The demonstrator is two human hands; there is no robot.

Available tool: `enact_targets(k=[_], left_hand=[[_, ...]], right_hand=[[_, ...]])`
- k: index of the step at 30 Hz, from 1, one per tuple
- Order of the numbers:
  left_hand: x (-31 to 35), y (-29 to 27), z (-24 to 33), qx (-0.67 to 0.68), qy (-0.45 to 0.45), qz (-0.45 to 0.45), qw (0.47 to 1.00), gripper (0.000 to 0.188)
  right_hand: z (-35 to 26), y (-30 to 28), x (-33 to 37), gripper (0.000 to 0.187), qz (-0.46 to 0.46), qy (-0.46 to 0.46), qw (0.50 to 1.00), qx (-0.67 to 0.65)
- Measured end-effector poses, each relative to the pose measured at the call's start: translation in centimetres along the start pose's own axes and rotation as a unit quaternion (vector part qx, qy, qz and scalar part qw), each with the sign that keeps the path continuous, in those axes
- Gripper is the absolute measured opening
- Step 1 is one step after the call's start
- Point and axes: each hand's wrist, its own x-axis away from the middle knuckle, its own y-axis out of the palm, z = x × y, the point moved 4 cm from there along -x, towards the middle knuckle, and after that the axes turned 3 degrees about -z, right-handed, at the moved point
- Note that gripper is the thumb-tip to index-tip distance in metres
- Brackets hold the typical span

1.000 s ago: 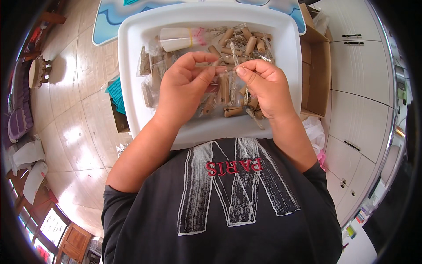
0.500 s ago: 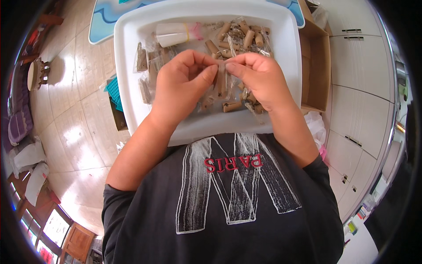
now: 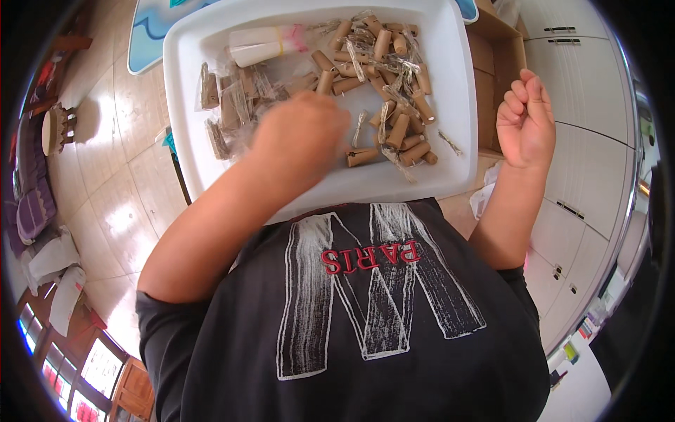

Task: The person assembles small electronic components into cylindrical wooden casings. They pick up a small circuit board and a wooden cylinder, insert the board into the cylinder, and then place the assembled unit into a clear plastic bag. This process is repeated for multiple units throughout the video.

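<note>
small tan cork-like cylinders (image 3: 397,130) in crinkled clear wrappers, heaped in white tray (image 3: 460,105).

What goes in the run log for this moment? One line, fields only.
left hand: blurred, over white tray | right hand: fist, off tray over cardboard box | tray: brown corks, clear bags

A white tray (image 3: 460,105) fills the upper centre, strewn with brown cork-like cylinders (image 3: 397,130). The blurred left hand (image 3: 302,133) hovers over it. The right hand (image 3: 526,119) is curled at right.
</note>
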Motion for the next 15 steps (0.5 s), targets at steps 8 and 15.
enact_targets(k=[8, 15], left_hand=[[-2.2, 5.8, 0.6, -0.06, -0.031, -0.156, 0.985, 0.03], [-1.4, 3.1, 0.5, 0.066, -0.105, -0.131, 0.984, 0.024]], right_hand=[[0.2, -1.2, 0.9, 0.023, -0.014, 0.021, 1.0, -0.001], [1.2, 0.9, 2.1, 0.025, -0.062, -0.02, 0.988, 0.139]])
